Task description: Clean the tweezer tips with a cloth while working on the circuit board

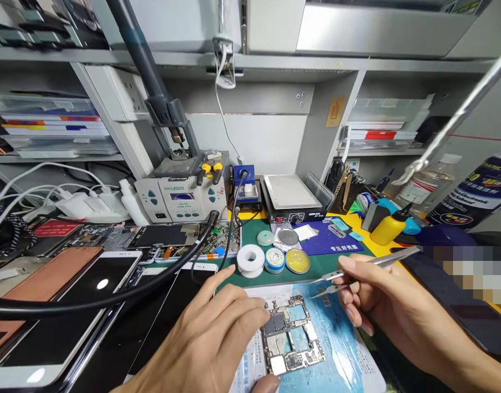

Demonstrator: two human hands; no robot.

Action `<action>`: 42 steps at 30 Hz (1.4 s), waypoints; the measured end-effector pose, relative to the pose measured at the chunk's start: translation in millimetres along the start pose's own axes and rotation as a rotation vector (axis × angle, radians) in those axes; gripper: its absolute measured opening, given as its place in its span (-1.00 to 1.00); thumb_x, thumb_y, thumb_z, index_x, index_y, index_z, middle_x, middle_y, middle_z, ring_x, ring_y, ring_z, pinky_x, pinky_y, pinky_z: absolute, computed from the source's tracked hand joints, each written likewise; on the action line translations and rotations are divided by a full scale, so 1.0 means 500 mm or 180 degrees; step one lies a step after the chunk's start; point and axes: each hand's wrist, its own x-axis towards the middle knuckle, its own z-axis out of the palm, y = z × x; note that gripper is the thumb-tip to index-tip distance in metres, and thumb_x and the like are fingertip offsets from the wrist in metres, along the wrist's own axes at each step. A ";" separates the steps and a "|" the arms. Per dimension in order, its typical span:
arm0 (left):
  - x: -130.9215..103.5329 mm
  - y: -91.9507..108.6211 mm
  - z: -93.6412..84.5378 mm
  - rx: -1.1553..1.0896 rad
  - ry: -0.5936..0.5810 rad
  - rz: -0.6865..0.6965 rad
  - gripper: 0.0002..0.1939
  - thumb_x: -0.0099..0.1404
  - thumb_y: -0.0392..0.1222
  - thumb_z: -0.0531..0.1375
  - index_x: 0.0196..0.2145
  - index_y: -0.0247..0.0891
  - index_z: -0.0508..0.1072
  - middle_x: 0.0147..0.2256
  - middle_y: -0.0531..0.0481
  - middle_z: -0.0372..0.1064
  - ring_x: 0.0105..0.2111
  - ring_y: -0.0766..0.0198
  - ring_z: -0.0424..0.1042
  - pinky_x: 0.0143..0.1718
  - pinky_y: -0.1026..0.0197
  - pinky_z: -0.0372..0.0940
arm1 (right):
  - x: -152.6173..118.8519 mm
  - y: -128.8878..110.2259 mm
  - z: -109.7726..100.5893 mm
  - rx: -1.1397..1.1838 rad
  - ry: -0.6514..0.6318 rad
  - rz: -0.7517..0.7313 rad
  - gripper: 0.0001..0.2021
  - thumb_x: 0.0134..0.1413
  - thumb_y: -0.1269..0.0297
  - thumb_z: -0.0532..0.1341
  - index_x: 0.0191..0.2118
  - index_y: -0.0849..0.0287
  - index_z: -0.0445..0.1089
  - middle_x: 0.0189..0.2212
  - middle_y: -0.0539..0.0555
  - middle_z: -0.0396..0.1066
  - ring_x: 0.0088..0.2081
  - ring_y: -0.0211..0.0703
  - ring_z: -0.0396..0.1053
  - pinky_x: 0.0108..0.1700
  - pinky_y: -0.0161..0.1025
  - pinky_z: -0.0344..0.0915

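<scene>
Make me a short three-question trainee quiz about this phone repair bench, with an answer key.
1. True or false: the left hand rests on the circuit board.
2. Which tool does the right hand hold? A) tweezers B) screwdriver C) brush
3. Fill in: the white solder spool sits on the ____ mat.

Key: 1 true; 2 A; 3 green.

Circuit board (290, 335): silver shields, dark chips.
Mat (340, 355) beneath the board: light blue, white print.
Tweezers (359, 268): silver.
Squeeze bottle (387, 226), 2 o'clock from board: yellow, black nozzle.
Solder spool (251, 260), 11 o'clock: white.
Bench mat (316, 265): dark green.
</scene>
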 end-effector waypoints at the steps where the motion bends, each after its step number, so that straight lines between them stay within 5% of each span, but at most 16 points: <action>1: 0.001 -0.001 0.000 0.0008 0.0016 -0.0006 -0.66 0.21 -0.15 0.30 -0.07 -0.30 0.43 -0.16 -0.01 0.51 -0.12 0.18 0.47 0.31 -0.02 0.10 | -0.002 0.000 -0.001 0.0035 -0.0019 -0.0112 -0.69 0.03 0.01 0.34 -0.51 0.16 0.48 -0.66 -0.03 0.40 -0.65 -0.26 0.32 -0.62 -0.34 0.17; 9: 0.006 -0.002 -0.002 0.0144 0.0074 0.0209 -0.67 0.20 -0.17 0.27 -0.08 -0.28 0.42 -0.15 -0.04 0.51 -0.16 0.18 0.48 0.24 -0.05 0.21 | -0.024 -0.020 0.014 0.0016 -0.0333 -0.0485 -0.76 0.04 0.07 0.37 -0.35 0.16 0.49 -0.51 0.07 0.55 -0.54 -0.09 0.50 -0.57 -0.25 0.36; 14: -0.011 -0.035 0.041 0.0113 0.0716 0.0701 -0.65 0.16 -0.09 0.18 -0.11 -0.29 0.42 -0.21 -0.09 0.49 -0.26 0.16 0.48 0.22 -0.09 0.21 | -0.027 -0.026 0.017 -0.0084 -0.0413 -0.0627 -0.75 0.02 0.06 0.38 -0.39 0.15 0.47 -0.48 0.07 0.56 -0.48 -0.05 0.53 -0.51 -0.21 0.40; 20: -0.024 -0.055 0.072 0.0135 0.0666 0.0724 -0.64 0.28 0.04 0.11 -0.10 -0.28 0.39 -0.19 -0.11 0.47 -0.27 0.18 0.46 0.25 -0.10 0.14 | -0.028 -0.021 0.005 -0.0049 -0.0416 -0.0527 -0.75 0.02 0.07 0.39 -0.34 0.16 0.52 -0.49 0.09 0.59 -0.49 -0.06 0.53 -0.50 -0.19 0.41; 34: -0.023 -0.050 0.069 -0.0007 0.0674 0.0743 -0.66 0.33 0.04 0.08 -0.15 -0.30 0.40 -0.28 -0.07 0.44 -0.30 0.20 0.42 0.29 -0.08 0.04 | -0.024 -0.023 0.008 -0.0151 -0.0171 -0.0503 -0.77 -0.06 0.09 0.44 -0.34 0.13 0.57 -0.55 0.08 0.58 -0.49 -0.06 0.51 -0.50 -0.24 0.39; 42: -0.008 -0.020 0.019 -0.0232 0.0751 0.0478 -0.82 0.21 -0.32 0.15 -0.19 -0.31 0.40 -0.34 -0.07 0.42 -0.26 0.18 0.38 0.14 -0.11 0.24 | 0.019 -0.025 -0.038 0.0065 0.0044 -0.0876 -0.80 0.13 0.12 0.32 -0.34 0.15 0.47 -0.45 0.00 0.52 -0.43 -0.14 0.49 -0.46 -0.26 0.37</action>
